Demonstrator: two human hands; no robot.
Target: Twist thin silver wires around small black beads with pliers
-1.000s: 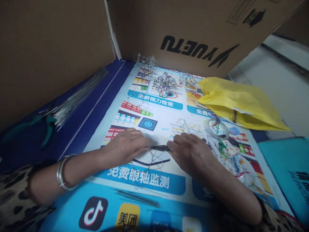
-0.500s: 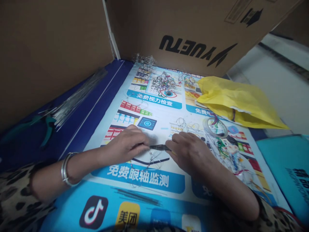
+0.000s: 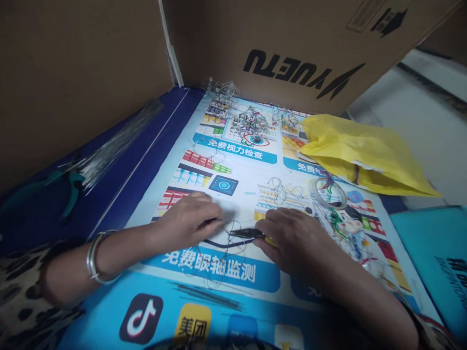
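My right hand [image 3: 288, 233] is closed round a pair of pliers [image 3: 245, 233] with dark pointed jaws and a bit of yellow handle showing. The jaws point left, towards my left hand [image 3: 193, 218]. That hand is in a pinch, with a thin bent wire [image 3: 230, 226] running from the fingertips; its held end is hidden. The plier tips are beside this wire; whether they grip it I cannot tell. Below the hands, more fine wire loops [image 3: 215, 267] hang over or lie on the printed sheet [image 3: 241, 206]. Several dark straight wires [image 3: 207, 296] lie nearer to me.
Cardboard walls [image 3: 292, 29] stand behind and at left. On the left lie a bundle of straight wires [image 3: 120, 141] and teal-handled pliers [image 3: 73, 194]. Tangled wire [image 3: 251, 121] lies at the back. To the right are a tape roll [image 3: 343, 197], a yellow bag [image 3: 368, 150] and a teal packet [image 3: 434, 253].
My right hand and the pliers have moved slightly right and down, so the jaws are now apart from my left fingertips. My left hand has barely moved.
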